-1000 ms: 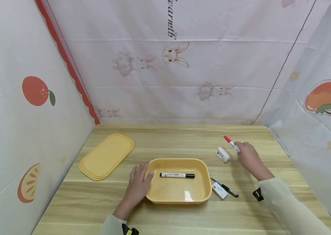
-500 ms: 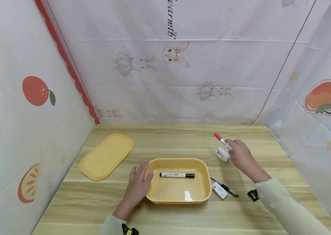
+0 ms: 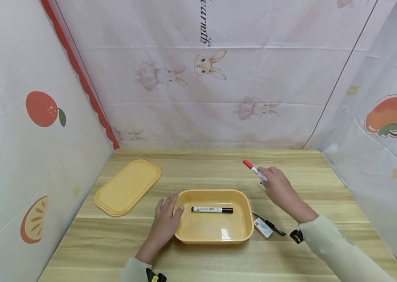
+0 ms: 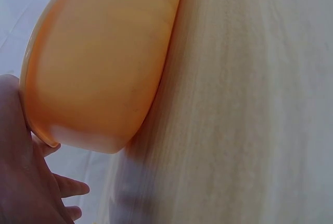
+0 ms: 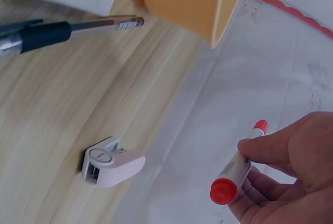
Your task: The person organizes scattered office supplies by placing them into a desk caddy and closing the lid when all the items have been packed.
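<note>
My left hand (image 3: 165,221) holds the left rim of a yellow plastic box (image 3: 216,231), the rim lying between thumb and fingers. Inside the box lies a black-capped marker (image 3: 212,210). A red-capped white marker (image 3: 255,170) is pinched between the thumb and fingers of my right hand (image 3: 278,188), above the table behind and right of the box. In the right wrist view, a small pale pink stapler (image 5: 114,166) sits on the table away from that hand (image 5: 291,172); in the head view the hand covers most of it.
A black pen (image 3: 272,226) and a small white carton (image 3: 263,228) lie against the box's right side. The matching yellow lid (image 3: 128,188) rests flat at the back left of the wooden table (image 3: 198,262). Printed cloth walls (image 3: 191,117) enclose the table.
My right hand has carried the red-capped marker leftward over the stapler, toward the box, and now hides most of the stapler. The left hand and box have stayed put.
</note>
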Motion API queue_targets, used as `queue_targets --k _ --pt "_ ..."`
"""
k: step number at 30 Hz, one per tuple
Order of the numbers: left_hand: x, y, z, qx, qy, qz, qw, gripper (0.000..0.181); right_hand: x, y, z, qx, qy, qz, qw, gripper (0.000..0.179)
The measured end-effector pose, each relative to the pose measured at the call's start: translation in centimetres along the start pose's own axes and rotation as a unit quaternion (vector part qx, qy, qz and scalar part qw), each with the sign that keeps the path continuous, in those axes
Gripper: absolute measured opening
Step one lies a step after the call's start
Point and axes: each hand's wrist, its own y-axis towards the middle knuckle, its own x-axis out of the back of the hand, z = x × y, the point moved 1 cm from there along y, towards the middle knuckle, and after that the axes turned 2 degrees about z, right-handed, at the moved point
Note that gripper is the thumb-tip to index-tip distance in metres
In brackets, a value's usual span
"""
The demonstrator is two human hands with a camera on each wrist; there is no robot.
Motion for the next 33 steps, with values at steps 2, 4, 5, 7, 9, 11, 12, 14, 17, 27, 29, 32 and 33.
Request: queue_targets --k 2,4,5,7,9,11,12,14,17,27,29,32,33 --pt "0.0 0.0 0.0 -0.001 -0.001 0.000 1.0000 0.062 -0.1 0.0 0.6 0.004 0.003 0.003 1.0000 0.043" --pt "-0.1 0.0 0.0 -0.001 -0.002 -0.001 1.0000 0.062 -0.2 -0.1 1.1 0.008 0.007 0.007 0.9999 0.044" --pt "-0.1 0.0 0.1 -0.001 -0.003 -0.001 1.0000 0.062 -0.3 -0.1 1.4 0.010 0.008 0.007 0.9999 0.045" --pt "-0.1 0.0 0.1 -0.001 -0.004 -0.003 1.0000 0.061 -0.5 -0.1 1.9 0.016 0.011 0.007 0.9998 0.045" --pt "-0.2 0.1 0.1 -0.001 -0.003 -0.003 1.0000 0.061 -0.8 -0.1 2.4 0.024 0.012 0.006 0.9996 0.045" --pt "-0.2 0.1 0.1 0.000 -0.002 -0.003 1.0000 0.060 -1.0 -0.2 3.0 0.034 0.012 0.003 0.9993 0.045" --pt "-0.3 0.1 0.1 0.000 -0.003 -0.004 1.0000 0.060 -1.1 -0.2 3.3 0.041 0.011 0.002 0.9991 0.045" --pt "-0.2 0.1 0.1 0.000 -0.005 -0.004 1.0000 0.059 -1.3 -0.3 3.8 0.055 0.009 -0.002 0.9984 0.046" --pt "-0.2 0.1 0.1 0.000 -0.006 -0.004 1.0000 0.058 -1.7 -0.4 4.5 0.080 0.004 -0.010 0.9967 0.046" --pt "-0.3 0.2 0.3 0.003 -0.001 -0.003 1.0000 0.058 -3.5 -0.8 6.3 0.133 -0.022 0.011 0.9908 0.047" --pt "-0.3 0.2 0.3 0.002 0.000 -0.002 1.0000 0.058 -3.8 -0.9 6.7 0.144 -0.019 0.013 0.9893 0.047" --pt "-0.3 0.1 0.2 0.000 -0.002 -0.002 1.0000 0.058 -4.2 -1.0 7.2 0.161 -0.013 0.015 0.9868 0.046" --pt "-0.2 0.1 0.2 0.000 -0.002 -0.002 1.0000 0.058 -4.3 -1.1 7.4 0.166 -0.012 0.015 0.9859 0.046"
